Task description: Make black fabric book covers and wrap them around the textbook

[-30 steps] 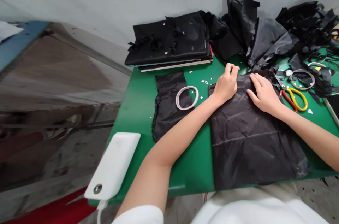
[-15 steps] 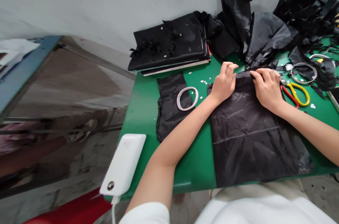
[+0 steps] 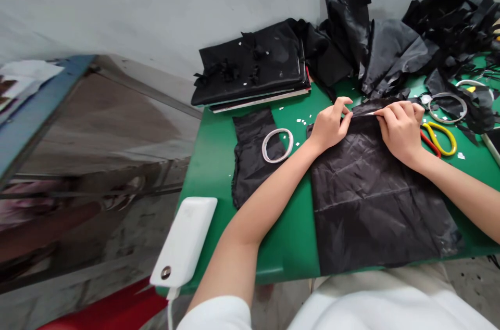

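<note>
A creased sheet of black fabric [image 3: 383, 205] lies flat in front of me on the green table [image 3: 289, 246]. My left hand [image 3: 331, 124] pinches its far edge between thumb and fingers. A short way to the right, my right hand [image 3: 400, 129] is closed on the same edge, knuckles up. Between the hands a thin white strip [image 3: 369, 113] shows along the edge; I cannot tell what it is. Scissors with red and yellow handles [image 3: 447, 138] lie just beyond my right hand, which hides part of them.
A white tape roll [image 3: 277, 146] rests on a smaller black cloth [image 3: 250, 163] at left. A white power bank [image 3: 185, 241] with a cable sits on the left edge. Black-covered stacked items [image 3: 250, 70] and heaped black scraps [image 3: 457, 23] line the wall. Another roll [image 3: 448, 108] is at right.
Both hands have shifted slightly toward me, drawing down the fabric's far edge. The white strip now shows between them. My right hand covers more of the scissors.
</note>
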The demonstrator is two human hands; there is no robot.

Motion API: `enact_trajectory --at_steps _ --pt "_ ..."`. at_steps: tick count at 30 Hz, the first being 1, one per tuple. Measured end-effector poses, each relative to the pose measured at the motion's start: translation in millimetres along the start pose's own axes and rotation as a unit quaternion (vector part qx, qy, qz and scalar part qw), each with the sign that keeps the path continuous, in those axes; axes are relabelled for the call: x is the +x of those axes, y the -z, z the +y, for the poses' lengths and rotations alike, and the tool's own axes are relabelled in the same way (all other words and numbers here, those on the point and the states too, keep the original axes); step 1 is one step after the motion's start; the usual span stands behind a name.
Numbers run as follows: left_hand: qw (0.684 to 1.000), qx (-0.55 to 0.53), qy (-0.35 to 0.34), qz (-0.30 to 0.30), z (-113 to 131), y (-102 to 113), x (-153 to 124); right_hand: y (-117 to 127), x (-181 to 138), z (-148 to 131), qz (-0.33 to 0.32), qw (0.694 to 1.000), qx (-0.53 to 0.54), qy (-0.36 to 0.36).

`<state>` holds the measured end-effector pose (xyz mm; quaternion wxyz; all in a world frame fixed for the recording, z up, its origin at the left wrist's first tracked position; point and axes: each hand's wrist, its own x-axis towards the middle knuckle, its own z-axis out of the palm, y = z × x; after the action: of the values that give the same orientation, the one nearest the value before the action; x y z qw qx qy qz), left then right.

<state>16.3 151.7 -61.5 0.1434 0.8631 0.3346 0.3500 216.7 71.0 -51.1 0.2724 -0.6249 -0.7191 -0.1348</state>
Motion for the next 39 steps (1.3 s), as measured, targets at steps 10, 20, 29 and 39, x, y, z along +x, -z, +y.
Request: enact_trajectory --at_steps 10,20,29,39 --pt "0.999 -0.03 -0.013 -0.037 0 4 2 2 6 14 -0.019 0.999 0.044 0.008" --pt "0.995 -0.065 0.035 -0.067 1 5 3 9 3 23 -0.055 0.993 0.029 0.099" --pt "0.981 -0.088 0.034 -0.169 24 43 20 31 0 15 -0.042 0.978 -0.032 0.204" --pt "0.988 -0.145 0.046 -0.036 42 17 -3 38 -23 0 0.009 0.968 -0.009 0.249"
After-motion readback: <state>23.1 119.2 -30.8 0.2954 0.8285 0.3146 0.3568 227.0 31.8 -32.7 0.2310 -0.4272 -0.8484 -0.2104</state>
